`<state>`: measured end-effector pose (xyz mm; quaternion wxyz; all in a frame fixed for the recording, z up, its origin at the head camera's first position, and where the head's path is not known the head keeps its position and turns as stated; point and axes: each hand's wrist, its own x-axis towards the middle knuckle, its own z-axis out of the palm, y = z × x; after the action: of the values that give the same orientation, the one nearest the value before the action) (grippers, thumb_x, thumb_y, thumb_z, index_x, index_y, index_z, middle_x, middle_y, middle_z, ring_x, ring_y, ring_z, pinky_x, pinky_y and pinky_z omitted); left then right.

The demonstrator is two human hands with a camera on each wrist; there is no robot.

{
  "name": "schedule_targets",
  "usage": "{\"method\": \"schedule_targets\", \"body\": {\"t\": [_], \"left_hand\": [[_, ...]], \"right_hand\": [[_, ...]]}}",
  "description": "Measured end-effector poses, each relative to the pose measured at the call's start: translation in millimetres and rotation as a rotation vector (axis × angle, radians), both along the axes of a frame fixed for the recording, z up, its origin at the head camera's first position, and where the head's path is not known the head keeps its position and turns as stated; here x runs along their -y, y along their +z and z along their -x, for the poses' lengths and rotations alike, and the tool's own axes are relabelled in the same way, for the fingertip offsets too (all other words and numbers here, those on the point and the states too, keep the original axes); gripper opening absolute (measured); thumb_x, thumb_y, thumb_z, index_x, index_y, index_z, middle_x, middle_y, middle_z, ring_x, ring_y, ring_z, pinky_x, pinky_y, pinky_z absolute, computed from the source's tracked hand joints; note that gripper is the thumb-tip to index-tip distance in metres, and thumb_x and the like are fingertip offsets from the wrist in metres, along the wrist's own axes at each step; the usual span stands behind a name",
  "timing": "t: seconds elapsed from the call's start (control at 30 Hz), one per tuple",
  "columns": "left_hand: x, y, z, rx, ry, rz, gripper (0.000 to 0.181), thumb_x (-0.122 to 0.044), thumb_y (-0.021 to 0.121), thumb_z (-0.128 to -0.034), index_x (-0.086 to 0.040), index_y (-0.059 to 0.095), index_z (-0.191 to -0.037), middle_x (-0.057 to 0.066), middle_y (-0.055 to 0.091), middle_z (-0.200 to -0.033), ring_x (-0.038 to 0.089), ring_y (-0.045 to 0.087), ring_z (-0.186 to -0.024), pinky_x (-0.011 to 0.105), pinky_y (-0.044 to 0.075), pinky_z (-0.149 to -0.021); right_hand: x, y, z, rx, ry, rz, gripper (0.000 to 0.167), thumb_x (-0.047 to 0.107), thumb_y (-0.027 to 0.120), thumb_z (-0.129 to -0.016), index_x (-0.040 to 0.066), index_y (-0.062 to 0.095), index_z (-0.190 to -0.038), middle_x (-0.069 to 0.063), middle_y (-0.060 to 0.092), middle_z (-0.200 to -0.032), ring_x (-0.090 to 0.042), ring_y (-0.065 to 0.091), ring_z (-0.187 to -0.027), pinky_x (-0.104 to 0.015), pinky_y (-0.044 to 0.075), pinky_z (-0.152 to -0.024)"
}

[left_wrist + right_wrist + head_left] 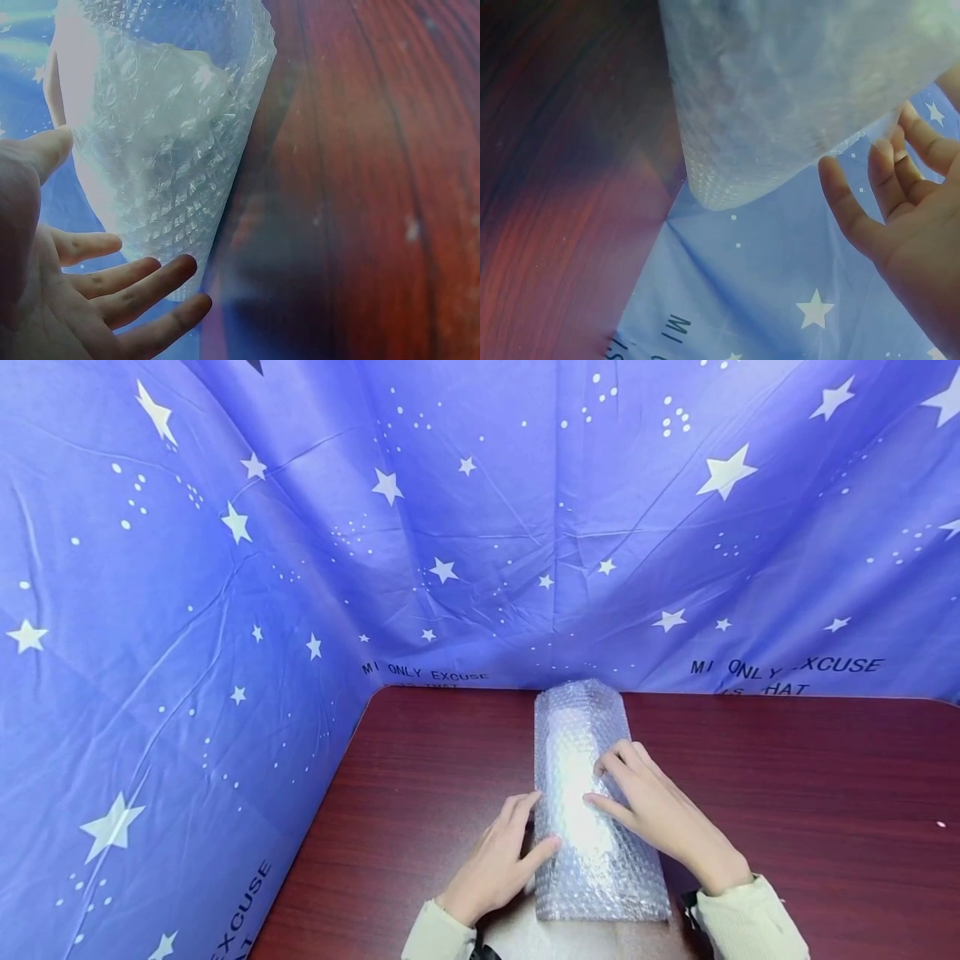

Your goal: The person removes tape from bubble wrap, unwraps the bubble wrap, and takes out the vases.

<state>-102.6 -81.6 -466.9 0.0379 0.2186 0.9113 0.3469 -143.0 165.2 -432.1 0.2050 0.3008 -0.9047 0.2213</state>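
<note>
A long bundle of clear bubble wrap (581, 860) lies lengthwise on the table, shiny along its top. My left hand (491, 864) rests against its left side, thumb on the near part and fingers at the edge. In the left wrist view, the fingers of my left hand (112, 300) spread loosely beside the bubble wrap (172, 150). My right hand (667, 818) touches the top from the right, fingers bent and thumb apart from them. The right wrist view has my right hand (900, 202) at the edge of the bubble wrap (772, 97). What the wrap contains is unclear.
The dark red wooden table (787, 777) meets a blue star-patterned cloth (487, 593) at its back and left. A pale, flat sheet (592, 939) lies under the bundle's near end. One small white speck (941, 824) is at the far right.
</note>
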Motion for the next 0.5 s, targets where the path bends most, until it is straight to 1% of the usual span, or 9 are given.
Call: {"method": "schedule_targets", "body": {"t": [0.2, 0.27, 0.4, 0.5], "left_hand": [[1.0, -2.3, -0.1, 0.012, 0.001, -0.005, 0.070, -0.061, 0.039, -0.1006, -0.016, 0.032, -0.154, 0.001, 0.043, -0.149, 0.022, 0.047, -0.135, 0.045, 0.044, -0.108], [1.7, -2.9, -0.5, 0.011, 0.002, -0.003, 0.070, -0.061, 0.039, -0.1005, -0.016, 0.032, -0.154, 0.001, 0.043, -0.149, 0.021, 0.047, -0.135, 0.045, 0.044, -0.108], [2.0, -2.6, -0.8, 0.005, -0.002, -0.002, 0.071, -0.061, 0.039, -0.1005, -0.015, 0.032, -0.154, 0.001, 0.043, -0.149, 0.021, 0.048, -0.134, 0.044, 0.044, -0.108], [2.4, -2.0, -0.7, 0.010, -0.004, -0.005, 0.071, -0.061, 0.039, -0.1004, -0.016, 0.031, -0.155, 0.001, 0.043, -0.149, 0.020, 0.048, -0.134, 0.044, 0.044, -0.108]], "right_hand": [[1.3, 0.5, 1.3, -0.004, 0.040, 0.009, 0.027, 0.018, 0.079, -0.083, 0.009, 0.057, -0.096, 0.004, 0.050, -0.094, -0.010, 0.046, -0.089, -0.031, 0.046, -0.074], [2.2, 1.2, 1.3, 0.008, 0.047, 0.010, 0.027, 0.018, 0.078, -0.084, 0.010, 0.056, -0.096, 0.006, 0.050, -0.090, -0.008, 0.045, -0.086, -0.030, 0.046, -0.074], [4.0, 2.9, 0.3, 0.025, 0.043, 0.017, 0.027, 0.018, 0.078, -0.084, 0.010, 0.055, -0.095, 0.006, 0.049, -0.087, -0.006, 0.043, -0.083, -0.028, 0.045, -0.071], [5.1, 4.4, -0.7, 0.044, 0.030, 0.021, 0.027, 0.018, 0.078, -0.085, 0.010, 0.055, -0.095, 0.006, 0.051, -0.087, -0.006, 0.045, -0.083, -0.029, 0.046, -0.071]]}}
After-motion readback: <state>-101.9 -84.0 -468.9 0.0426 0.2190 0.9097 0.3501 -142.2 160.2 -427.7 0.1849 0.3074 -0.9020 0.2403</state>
